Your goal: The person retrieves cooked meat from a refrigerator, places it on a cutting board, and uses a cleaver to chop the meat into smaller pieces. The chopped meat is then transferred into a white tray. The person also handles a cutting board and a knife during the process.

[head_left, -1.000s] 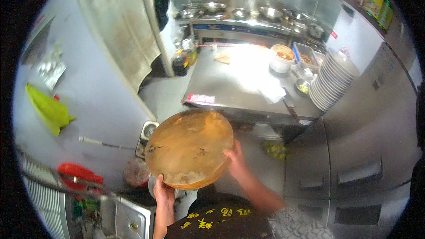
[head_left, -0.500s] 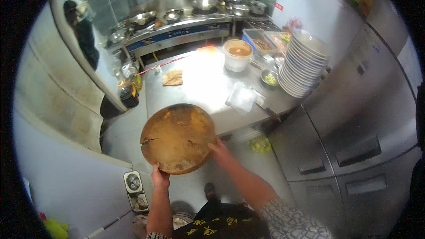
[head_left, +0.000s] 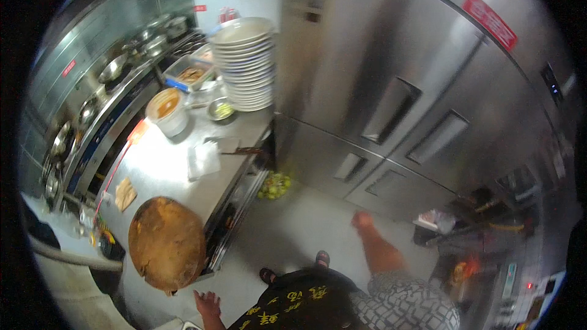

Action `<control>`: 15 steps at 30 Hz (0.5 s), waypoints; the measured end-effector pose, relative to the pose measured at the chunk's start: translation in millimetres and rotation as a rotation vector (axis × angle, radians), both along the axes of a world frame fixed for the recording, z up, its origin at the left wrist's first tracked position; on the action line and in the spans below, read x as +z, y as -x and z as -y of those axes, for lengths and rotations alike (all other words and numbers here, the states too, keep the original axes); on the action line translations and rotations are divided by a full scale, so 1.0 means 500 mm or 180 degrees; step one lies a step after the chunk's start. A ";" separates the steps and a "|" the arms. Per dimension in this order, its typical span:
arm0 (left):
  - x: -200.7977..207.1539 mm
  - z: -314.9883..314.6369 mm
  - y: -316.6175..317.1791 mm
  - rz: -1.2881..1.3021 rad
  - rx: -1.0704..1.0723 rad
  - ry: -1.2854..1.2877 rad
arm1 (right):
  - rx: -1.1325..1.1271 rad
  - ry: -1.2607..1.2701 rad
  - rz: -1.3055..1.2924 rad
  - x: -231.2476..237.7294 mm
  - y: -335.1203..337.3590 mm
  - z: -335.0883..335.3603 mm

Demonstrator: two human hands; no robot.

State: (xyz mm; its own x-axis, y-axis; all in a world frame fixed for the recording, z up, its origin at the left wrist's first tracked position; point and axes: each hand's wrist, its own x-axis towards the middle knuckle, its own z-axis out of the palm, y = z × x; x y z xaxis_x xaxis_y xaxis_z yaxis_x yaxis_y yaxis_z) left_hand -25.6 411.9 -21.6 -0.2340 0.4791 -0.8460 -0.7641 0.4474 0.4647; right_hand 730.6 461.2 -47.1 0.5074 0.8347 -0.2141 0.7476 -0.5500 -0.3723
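Observation:
A thick round wooden chopping board [head_left: 166, 241], worn and cracked at its rim, lies at the near end of the steel table [head_left: 156, 168]. Just off its near edge is my left hand [head_left: 208, 303], empty with the fingers spread. My right hand [head_left: 362, 219] hangs over the floor to the right, in front of the steel refrigerator [head_left: 342, 85]. It is away from the board, and motion blur hides how its fingers lie. A folded tan cloth [head_left: 125, 194] rests beside the board. Farther along are a cleaver [head_left: 238, 148] and clear plastic bags [head_left: 203, 160].
A tall stack of plates [head_left: 244, 67], a white tub [head_left: 168, 113] and a small metal bowl [head_left: 221, 109] stand at the table's far end. Woks [head_left: 113, 68] line the stove on the left. Green vegetables [head_left: 274, 186] sit low by the table. Flames [head_left: 463, 270] glow at lower right.
The chopping board went from both hands onto the table, and both hands came off it. My right hand swung out to the right. The view turned rightward, bringing in more of the refrigerator.

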 end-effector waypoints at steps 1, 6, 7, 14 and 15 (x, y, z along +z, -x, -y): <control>-0.065 0.042 0.061 0.1587 -0.0255 -0.1255 | -0.0825 -0.0539 -0.0859 0.073 -0.025 -0.043; -0.099 0.066 -0.015 0.1827 -0.1681 -0.0516 | -0.1628 -0.3012 -0.0206 0.455 -0.128 -0.137; -0.097 0.064 -0.048 0.1487 -0.1755 -0.0172 | -0.1544 -0.3417 -0.0362 0.535 -0.115 -0.190; -0.016 -0.127 -0.255 -0.0188 -0.2281 -0.0362 | -0.2090 -0.3936 -0.0610 0.677 -0.119 -0.324; 0.092 -0.151 -0.390 -0.0911 -0.2319 -0.0110 | -0.2144 -0.3965 -0.0562 0.690 -0.137 -0.305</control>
